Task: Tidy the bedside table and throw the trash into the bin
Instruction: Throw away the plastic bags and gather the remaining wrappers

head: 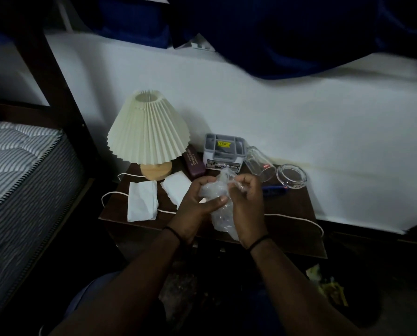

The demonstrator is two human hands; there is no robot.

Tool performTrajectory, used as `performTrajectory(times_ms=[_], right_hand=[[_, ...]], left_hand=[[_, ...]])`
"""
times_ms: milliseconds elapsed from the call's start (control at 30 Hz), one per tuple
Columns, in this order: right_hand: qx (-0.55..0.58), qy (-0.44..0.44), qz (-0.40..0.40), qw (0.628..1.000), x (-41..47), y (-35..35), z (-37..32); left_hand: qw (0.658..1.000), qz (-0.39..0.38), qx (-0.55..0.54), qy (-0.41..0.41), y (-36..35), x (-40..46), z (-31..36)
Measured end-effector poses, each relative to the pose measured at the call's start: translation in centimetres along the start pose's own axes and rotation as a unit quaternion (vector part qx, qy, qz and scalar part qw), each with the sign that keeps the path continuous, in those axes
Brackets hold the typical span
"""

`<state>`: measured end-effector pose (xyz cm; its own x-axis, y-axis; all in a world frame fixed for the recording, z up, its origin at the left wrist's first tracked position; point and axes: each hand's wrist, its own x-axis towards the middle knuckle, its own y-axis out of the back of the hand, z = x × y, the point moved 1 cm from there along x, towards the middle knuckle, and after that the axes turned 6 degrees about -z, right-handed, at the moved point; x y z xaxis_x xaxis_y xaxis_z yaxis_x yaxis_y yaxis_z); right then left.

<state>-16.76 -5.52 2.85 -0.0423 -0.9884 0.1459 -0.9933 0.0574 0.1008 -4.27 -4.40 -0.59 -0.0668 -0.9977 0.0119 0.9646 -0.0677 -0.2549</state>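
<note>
- Your left hand and right hand are both up over the front middle of the bedside table, and both are gripping the same crinkly clear plastic bag.
- Left hand has its fingers curled around the bag's left side, thumb laid across the front of it. Right hand is pinching the top edge of the plastic between thumb and fingers. The rest of the bag hangs down between your wrists.
- Two white tissues are still lying on the table: one tissue near the front-left corner, the other tissue just left of your left hand.
- Pleated cream lamp sits at the back left on a wooden base, with its white cord running across the tabletop and off the right side.
- Behind your hands there's a dark maroon case, a grey organiser box, a drinking glass tipped on its side, and a clear glass ashtray at the back right.
- A blue pen lies just right of your right hand.
- Striped mattress off to the left, and some yellowish scraps down on the dark floor at lower right.
</note>
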Motion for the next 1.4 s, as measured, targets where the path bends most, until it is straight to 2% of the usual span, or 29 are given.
performTrajectory(times_ms=[133, 233, 300, 400, 467, 600, 667, 767, 833, 933, 1000, 1067, 1133, 1233, 1300, 1400], right_hand=[[-0.105, 0.030, 0.040, 0.993, 0.3, -0.6, 1.7], [-0.153, 0.060, 0.030, 0.986, -0.1, -1.0, 2.5], [-0.165, 0.075, -0.039, 0.983, -0.8, -1.4, 2.2], [-0.134, 0.061, -0.185, 0.972, -1.4, -1.1, 2.6], [-0.151, 0.077, -0.229, 0.958, -1.3, -0.6, 2.8], [-0.197, 0.123, -0.192, 0.953, -0.9, 0.3, 3.1], [-0.228, 0.131, -0.170, 0.950, -0.8, 0.3, 3.3], [-0.216, 0.063, -0.162, 0.961, -1.0, 0.8, 3.6], [-0.204, 0.034, -0.127, 0.970, -0.8, 1.2, 3.6], [-0.164, -0.039, -0.036, 0.985, 0.2, 1.6, 3.9], [-0.047, -0.116, 0.033, 0.992, 0.7, 1.7, 3.9], [0.093, -0.165, 0.059, 0.980, 0.6, 1.8, 3.7], [0.216, -0.189, 0.037, 0.957, 0.3, 1.4, 3.4], [0.272, -0.205, -0.032, 0.940, 0.0, 0.4, 3.4], [0.248, -0.193, -0.077, 0.946, -0.3, -0.1, 3.3], [0.132, -0.162, -0.132, 0.969, -0.6, -0.9, 3.1]], left_hand=[[0.999, 0.023, 0.035, 0.001, 0.6, 1.0, -0.7], [0.997, 0.050, -0.047, 0.038, 1.1, 1.8, -0.8], [0.991, 0.048, -0.096, 0.074, 2.0, 2.1, -1.1], [0.981, 0.041, -0.136, 0.130, 3.0, 2.0, -1.3], [0.970, 0.027, -0.170, 0.171, 3.4, 1.8, -1.1], [0.961, -0.019, -0.119, 0.249, 3.1, 1.4, -0.8], [0.957, -0.017, -0.071, 0.280, 2.5, 1.3, -0.7], [0.954, -0.003, 0.013, 0.301, 1.4, 0.6, -0.5], [0.958, -0.006, 0.041, 0.285, 0.5, -0.1, -0.4], [0.979, -0.047, 0.118, 0.160, -1.3, -1.2, 0.3], [0.974, -0.077, 0.196, 0.080, -1.9, -1.1, 0.4], [0.969, -0.119, 0.211, 0.050, -2.4, -1.5, 0.0], [0.966, -0.116, 0.230, 0.013, -2.8, -1.5, -0.3], [0.980, -0.057, 0.189, -0.031, -3.5, -1.2, 0.0], [0.988, -0.022, 0.148, -0.040, -3.3, -0.7, 0.0], [0.990, 0.024, 0.134, -0.043, -2.4, -0.8, 0.0]])
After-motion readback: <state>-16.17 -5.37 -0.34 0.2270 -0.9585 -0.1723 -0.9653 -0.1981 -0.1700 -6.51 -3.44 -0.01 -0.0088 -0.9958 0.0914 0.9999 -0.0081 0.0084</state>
